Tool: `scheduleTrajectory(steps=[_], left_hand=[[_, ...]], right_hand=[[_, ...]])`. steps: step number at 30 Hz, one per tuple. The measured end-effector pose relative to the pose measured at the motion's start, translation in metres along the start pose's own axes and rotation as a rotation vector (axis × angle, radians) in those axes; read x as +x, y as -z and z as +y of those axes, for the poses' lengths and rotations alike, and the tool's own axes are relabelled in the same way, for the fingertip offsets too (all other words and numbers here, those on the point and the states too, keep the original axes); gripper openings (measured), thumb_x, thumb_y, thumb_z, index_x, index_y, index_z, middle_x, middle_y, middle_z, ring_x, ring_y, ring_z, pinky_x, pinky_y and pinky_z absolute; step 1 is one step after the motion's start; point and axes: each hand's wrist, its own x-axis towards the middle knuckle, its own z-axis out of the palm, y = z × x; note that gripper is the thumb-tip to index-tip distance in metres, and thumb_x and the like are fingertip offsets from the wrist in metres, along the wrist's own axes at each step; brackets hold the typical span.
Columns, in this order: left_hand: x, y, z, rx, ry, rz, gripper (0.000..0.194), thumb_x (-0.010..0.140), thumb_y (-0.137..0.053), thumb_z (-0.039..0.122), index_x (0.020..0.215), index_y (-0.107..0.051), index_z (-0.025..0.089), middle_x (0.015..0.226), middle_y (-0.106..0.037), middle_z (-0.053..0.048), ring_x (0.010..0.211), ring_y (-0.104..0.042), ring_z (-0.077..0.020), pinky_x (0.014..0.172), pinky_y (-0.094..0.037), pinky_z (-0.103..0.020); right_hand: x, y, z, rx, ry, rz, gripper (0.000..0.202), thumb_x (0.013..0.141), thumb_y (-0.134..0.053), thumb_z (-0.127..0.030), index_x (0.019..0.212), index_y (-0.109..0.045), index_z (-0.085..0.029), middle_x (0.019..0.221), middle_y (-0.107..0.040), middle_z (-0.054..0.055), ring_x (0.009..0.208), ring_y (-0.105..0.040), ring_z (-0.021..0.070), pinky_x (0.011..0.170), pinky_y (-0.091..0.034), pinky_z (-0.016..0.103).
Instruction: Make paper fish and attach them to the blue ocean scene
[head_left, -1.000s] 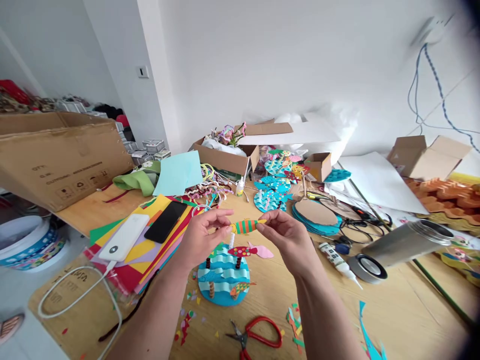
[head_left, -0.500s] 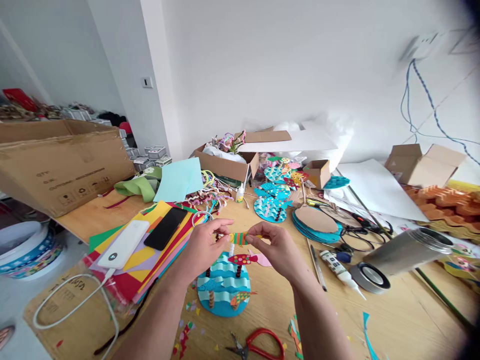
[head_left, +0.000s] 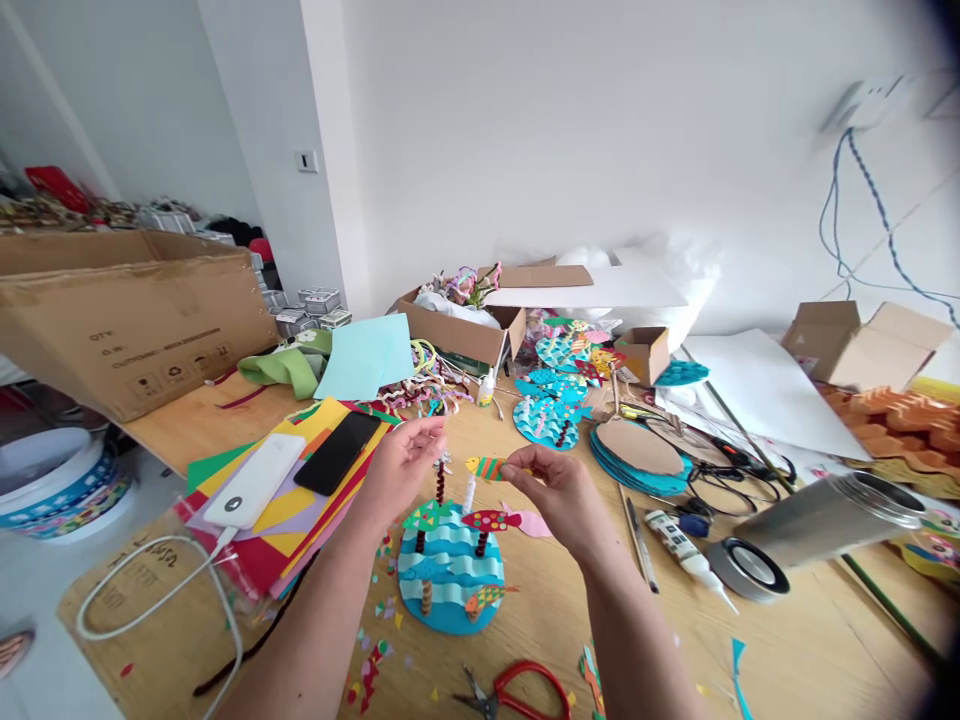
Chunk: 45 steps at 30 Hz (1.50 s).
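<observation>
A striped yellow, green and orange paper fish [head_left: 490, 468] is pinched by its tail end in my right hand [head_left: 553, 490]. The fish is at the top of a white fuzzy stem [head_left: 469, 494]; whether they touch I cannot tell. My left hand [head_left: 409, 462] is beside a dark twisted stem [head_left: 441, 482], its fingers apart and holding nothing. Both stems rise from the back of a round blue base [head_left: 450, 622] with wavy light-blue strips. A red spotted fish [head_left: 491, 520], a green fish [head_left: 425, 516] and an orange-green fish [head_left: 484, 598] stand on that base.
Red-handled scissors [head_left: 525, 690] lie at the front edge, near paper scraps. Coloured sheets with a phone [head_left: 337, 454] and a white power bank [head_left: 255, 480] are at left. Blue discs [head_left: 637, 455], a glue bottle [head_left: 686, 550] and a metal flask [head_left: 832, 510] stand or lie at right.
My left hand has let go of the striped fish and moved left, its fingers parted. More of the fish and the dark stem shows. The view has shifted slightly.
</observation>
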Motion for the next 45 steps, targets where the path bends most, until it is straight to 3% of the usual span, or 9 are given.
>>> scheduleTrajectory(steps=[6, 10, 19, 26, 29, 33, 37, 41, 45], left_hand=[[0.006, 0.004, -0.005, -0.128, 0.116, 0.081, 0.045, 0.075, -0.062, 0.053, 0.098, -0.068, 0.015, 0.100, -0.070, -0.012, 0.096, -0.063, -0.0250, 0.086, -0.048, -0.036], [0.008, 0.004, -0.010, -0.191, 0.197, 0.098, 0.051, 0.073, -0.060, 0.059, 0.093, -0.068, 0.012, 0.097, -0.070, -0.013, 0.095, -0.064, -0.0253, 0.087, -0.047, -0.038], [0.011, 0.004, -0.027, -0.214, 0.360, 0.035, 0.065, 0.072, -0.052, 0.069, 0.096, -0.069, 0.011, 0.105, -0.069, -0.016, 0.101, -0.062, -0.0281, 0.090, -0.044, -0.040], [0.011, 0.002, -0.034, -0.238, 0.434, 0.010, 0.065, 0.073, -0.049, 0.070, 0.095, -0.068, 0.012, 0.113, -0.066, -0.015, 0.107, -0.059, -0.0272, 0.086, -0.044, -0.036], [0.012, 0.004, -0.036, -0.277, 0.460, -0.016, 0.063, 0.075, -0.046, 0.069, 0.094, -0.067, 0.013, 0.106, -0.069, -0.015, 0.105, -0.061, -0.0260, 0.087, -0.042, -0.036], [0.013, 0.005, -0.040, -0.320, 0.469, -0.018, 0.060, 0.078, -0.044, 0.067, 0.091, -0.067, 0.014, 0.092, -0.072, -0.012, 0.095, -0.065, -0.0237, 0.087, -0.042, -0.035], [0.013, 0.004, -0.041, -0.279, 0.482, 0.026, 0.058, 0.078, -0.043, 0.067, 0.083, -0.070, 0.016, 0.096, -0.072, -0.011, 0.096, -0.063, -0.0230, 0.084, -0.042, -0.033], [0.012, 0.003, -0.039, -0.257, 0.499, 0.057, 0.057, 0.076, -0.046, 0.068, 0.077, -0.070, 0.017, 0.096, -0.071, -0.010, 0.097, -0.061, -0.0239, 0.081, -0.043, -0.033], [0.013, 0.002, -0.040, -0.274, 0.501, 0.074, 0.056, 0.075, -0.047, 0.068, 0.074, -0.068, 0.017, 0.094, -0.071, -0.010, 0.094, -0.062, -0.0234, 0.081, -0.043, -0.033]], right_hand=[[0.012, -0.012, 0.020, 0.048, -0.008, 0.020, 0.021, 0.071, -0.065, -0.039, 0.069, -0.064, -0.018, 0.067, -0.066, 0.002, 0.064, -0.057, 0.0162, 0.062, -0.041, 0.028], [0.023, -0.016, 0.020, 0.041, -0.020, -0.070, 0.018, 0.071, -0.064, -0.036, 0.069, -0.063, -0.018, 0.069, -0.066, 0.002, 0.065, -0.057, 0.0157, 0.062, -0.041, 0.028], [0.049, -0.030, 0.026, 0.047, -0.055, -0.226, 0.015, 0.065, -0.066, -0.031, 0.065, -0.059, -0.018, 0.058, -0.057, -0.003, 0.054, -0.048, 0.0109, 0.053, -0.035, 0.024], [0.058, -0.040, 0.034, 0.032, -0.029, -0.333, 0.015, 0.064, -0.069, -0.031, 0.065, -0.063, -0.018, 0.064, -0.063, -0.001, 0.062, -0.054, 0.0140, 0.060, -0.039, 0.026], [0.055, -0.043, 0.035, -0.008, 0.075, -0.325, 0.012, 0.069, -0.069, -0.031, 0.070, -0.066, -0.019, 0.070, -0.066, 0.001, 0.070, -0.058, 0.0167, 0.069, -0.043, 0.029], [0.049, -0.043, 0.031, -0.051, 0.402, -0.205, 0.006, 0.076, -0.068, -0.029, 0.075, -0.067, -0.023, 0.081, -0.066, 0.003, 0.086, -0.058, 0.0199, 0.080, -0.045, 0.035], [0.041, -0.040, 0.021, -0.222, 0.700, -0.051, 0.012, 0.082, -0.061, -0.016, 0.077, -0.066, -0.026, 0.081, -0.062, 0.003, 0.094, -0.055, 0.0219, 0.084, -0.044, 0.041], [0.033, -0.036, 0.010, -0.341, 0.828, 0.018, 0.020, 0.081, -0.057, -0.007, 0.083, -0.064, -0.027, 0.085, -0.060, 0.003, 0.104, -0.052, 0.0241, 0.085, -0.044, 0.044], [0.031, -0.035, 0.006, -0.387, 0.858, 0.035, 0.022, 0.080, -0.058, -0.006, 0.085, -0.063, -0.026, 0.088, -0.060, 0.004, 0.105, -0.050, 0.0243, 0.085, -0.043, 0.043]])
